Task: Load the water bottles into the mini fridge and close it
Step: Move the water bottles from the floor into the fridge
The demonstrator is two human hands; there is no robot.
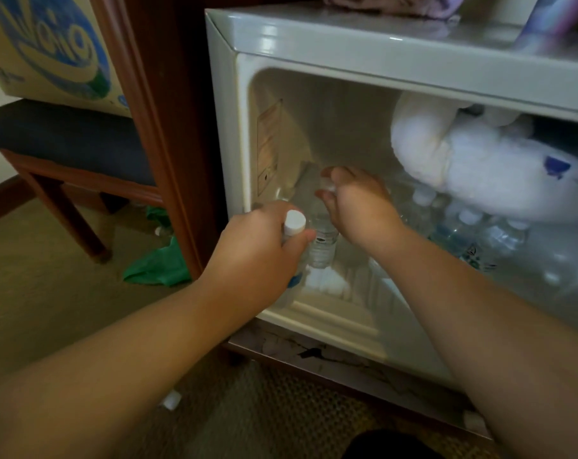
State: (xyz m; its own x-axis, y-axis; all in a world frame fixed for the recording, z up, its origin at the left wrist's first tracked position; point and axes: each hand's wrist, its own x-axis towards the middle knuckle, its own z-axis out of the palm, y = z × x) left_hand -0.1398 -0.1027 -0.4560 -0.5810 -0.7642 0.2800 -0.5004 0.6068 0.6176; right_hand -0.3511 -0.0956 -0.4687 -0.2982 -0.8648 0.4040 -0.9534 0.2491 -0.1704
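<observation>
The mini fridge (380, 48) stands open in front of me, its white cavity facing me. My left hand (258, 250) grips a clear water bottle with a white cap (294, 222) at the fridge's front left corner. My right hand (357, 203) reaches deeper inside and holds the top of a second clear bottle (322, 246) standing upright on the fridge floor. Several more capped bottles (463, 226) crowd the right side of the cavity. The fridge door is out of view.
A frosted white ice mass (473, 167) bulges from the upper right inside the fridge. A wooden post (155, 134) borders the fridge's left side. A chair (66, 154) carrying a cardboard box (49, 48) stands left. Green cloth (158, 263) lies on the carpet.
</observation>
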